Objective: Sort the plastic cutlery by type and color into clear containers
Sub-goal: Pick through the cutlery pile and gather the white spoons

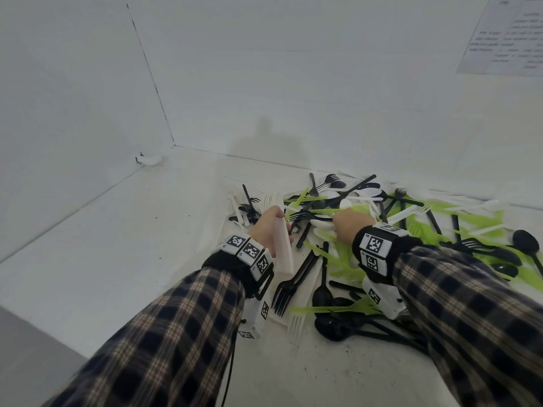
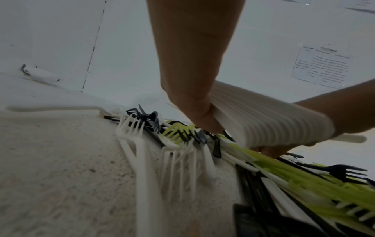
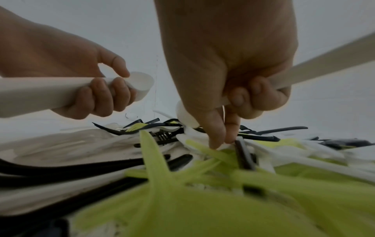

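Observation:
A mixed pile of cutlery (image 1: 382, 230), black, white and lime green forks, spoons and knives, covers the right of the white table. My left hand (image 1: 282, 222) grips a thick stack of white spoons (image 1: 284, 251) at the pile's left edge; the stacked handles (image 2: 263, 115) fan out past my palm, and the bowls (image 3: 142, 85) stick out beyond my fingers. My right hand (image 1: 338, 224) is over the pile's middle. Its curled fingers (image 3: 255, 94) hold a white spoon (image 3: 324, 64), while thumb and forefinger (image 3: 218, 141) reach down onto white and green pieces.
White walls meet in a corner (image 1: 173, 145) behind the table. A printed sheet (image 1: 505, 33) hangs on the right wall. Bare table surface (image 1: 117, 259) spreads to the left of the pile. Loose white forks (image 2: 178, 162) lie below my left hand.

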A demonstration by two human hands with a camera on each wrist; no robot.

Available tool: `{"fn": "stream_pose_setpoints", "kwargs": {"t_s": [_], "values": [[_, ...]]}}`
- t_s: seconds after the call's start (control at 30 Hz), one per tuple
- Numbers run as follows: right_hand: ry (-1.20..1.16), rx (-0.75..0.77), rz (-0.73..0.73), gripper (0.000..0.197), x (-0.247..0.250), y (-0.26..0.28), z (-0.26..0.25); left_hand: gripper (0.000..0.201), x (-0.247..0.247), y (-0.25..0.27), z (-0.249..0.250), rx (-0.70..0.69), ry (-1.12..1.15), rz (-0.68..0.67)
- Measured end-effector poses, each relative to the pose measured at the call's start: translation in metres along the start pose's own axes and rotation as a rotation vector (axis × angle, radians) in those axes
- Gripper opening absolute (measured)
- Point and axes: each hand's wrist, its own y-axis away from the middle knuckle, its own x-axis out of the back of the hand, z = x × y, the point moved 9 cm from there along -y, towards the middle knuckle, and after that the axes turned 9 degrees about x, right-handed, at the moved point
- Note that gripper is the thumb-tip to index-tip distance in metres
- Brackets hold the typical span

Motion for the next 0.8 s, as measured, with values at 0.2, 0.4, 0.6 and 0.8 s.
{"fn": "stream_pose_setpoints", "kwargs": {"t_s": [0.2,0.4,0.6,0.8], "values": [[-0.012,-0.001,-0.003,0.027,-0.006,0.000,0.007,0.011,-0.008,-0.007,-0.002,0.000,-0.024,-0.008],[-0.103,0.033,-0.037,0.031,-0.009,-0.002,0.007,0.012,-0.013,-0.009,-0.001,-0.017,-0.050,-0.003],[-0.497,0.054,0.059,0.030,-0.007,-0.005,0.007,0.011,-0.018,-0.005,0.002,-0.039,-0.075,0.011],[-0.797,-0.043,0.278,0.018,0.001,-0.004,0.010,0.012,-0.026,-0.005,-0.001,-0.033,-0.059,-0.013]]}}
